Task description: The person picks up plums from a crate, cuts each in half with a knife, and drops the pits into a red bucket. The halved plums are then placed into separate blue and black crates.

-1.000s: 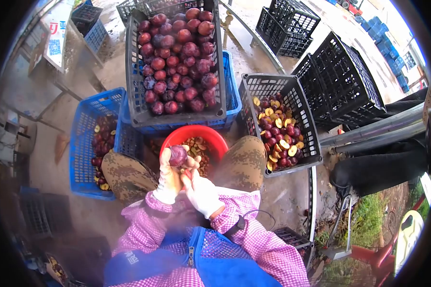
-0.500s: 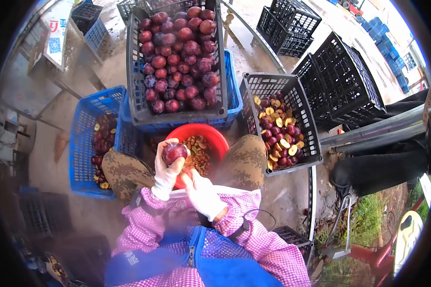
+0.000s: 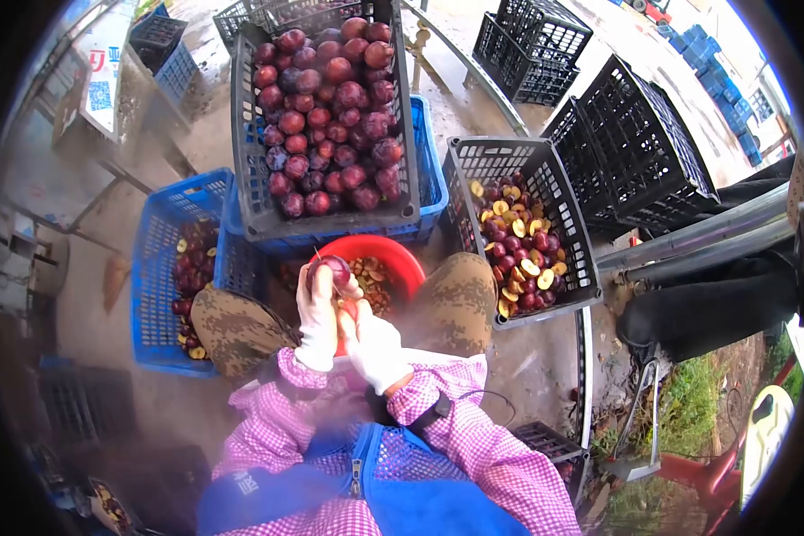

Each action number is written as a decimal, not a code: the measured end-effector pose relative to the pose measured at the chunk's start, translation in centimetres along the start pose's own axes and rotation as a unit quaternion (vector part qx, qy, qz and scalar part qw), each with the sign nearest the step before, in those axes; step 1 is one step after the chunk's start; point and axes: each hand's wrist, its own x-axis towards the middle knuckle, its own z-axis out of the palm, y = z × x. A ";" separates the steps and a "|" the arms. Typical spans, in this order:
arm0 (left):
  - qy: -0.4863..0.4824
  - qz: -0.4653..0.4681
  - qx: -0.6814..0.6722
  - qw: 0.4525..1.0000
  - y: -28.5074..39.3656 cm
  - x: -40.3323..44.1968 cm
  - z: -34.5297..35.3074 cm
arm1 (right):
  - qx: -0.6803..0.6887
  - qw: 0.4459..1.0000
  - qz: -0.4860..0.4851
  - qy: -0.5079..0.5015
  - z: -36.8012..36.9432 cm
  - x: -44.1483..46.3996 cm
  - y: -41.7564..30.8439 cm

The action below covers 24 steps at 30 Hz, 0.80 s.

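Observation:
A whole dark-red plum (image 3: 332, 268) is gripped in my white-gloved left hand (image 3: 315, 317), above the near side of a red bucket (image 3: 409, 262). Close below it, my gloved right hand (image 3: 375, 350) is closed, its fingertips near the left palm. Something reddish shows at those fingertips, too small to name. Brown-orange plum pits or scraps (image 3: 372, 272) lie in the bucket, which stands between my knees. Straight ahead, a black crate (image 3: 241, 134) heaped with whole plums (image 3: 335, 116) rests on a blue crate (image 3: 429, 152).
Cut plums with yellow flesh (image 3: 520, 246) fill part of a black crate (image 3: 590, 281) on the right. A blue crate (image 3: 152, 295) on the left also holds cut plums. Stacked black crates (image 3: 634, 152) stand at the right, near another person's dark-trousered leg (image 3: 706, 308).
My left hand has turned more upright, and the plum has risen slightly. My right hand has moved up a little toward it. The view has shifted slightly.

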 end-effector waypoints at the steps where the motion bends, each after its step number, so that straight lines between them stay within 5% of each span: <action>1: 0.013 -0.002 0.003 1.000 0.4 -0.3 0.8 | -0.004 1.000 -0.010 0.012 0.1 0.0 0.2; 4: -0.025 0.021 0.050 0.998 0.4 -0.6 0.8 | 0.021 1.000 0.023 -0.004 -0.5 -0.7 -0.1; 8: 0.035 -0.042 -0.227 0.972 0.1 5.8 -3.1 | 0.073 0.995 0.051 -0.043 0.3 -4.2 1.2; 12: 0.006 0.003 -0.060 0.998 2.6 4.6 -2.9 | 0.195 0.971 0.135 0.025 -3.2 -1.0 0.9; 14: -0.050 0.062 0.053 0.995 1.6 2.1 -2.0 | 0.266 0.953 0.074 0.125 -3.8 1.5 -0.2; 16: -0.031 0.076 0.190 0.978 1.5 -0.5 0.0 | 0.238 0.962 0.057 0.121 -4.0 3.1 -0.6; 18: -0.067 0.273 0.408 0.869 0.6 -2.3 0.6 | 0.178 0.976 0.074 0.104 -3.5 3.7 -1.1; 19: -0.058 0.286 0.409 0.865 -0.6 -2.6 0.4 | 0.143 0.980 0.078 0.116 -3.4 3.7 -1.4; 21: -0.063 0.218 0.400 0.888 -0.8 -2.5 0.1 | 0.109 0.983 0.080 0.125 -3.2 3.7 -1.5; 24: -0.026 -0.113 0.130 0.985 -1.1 -2.7 -0.6 | 0.066 0.985 0.014 0.159 -2.7 3.2 -1.2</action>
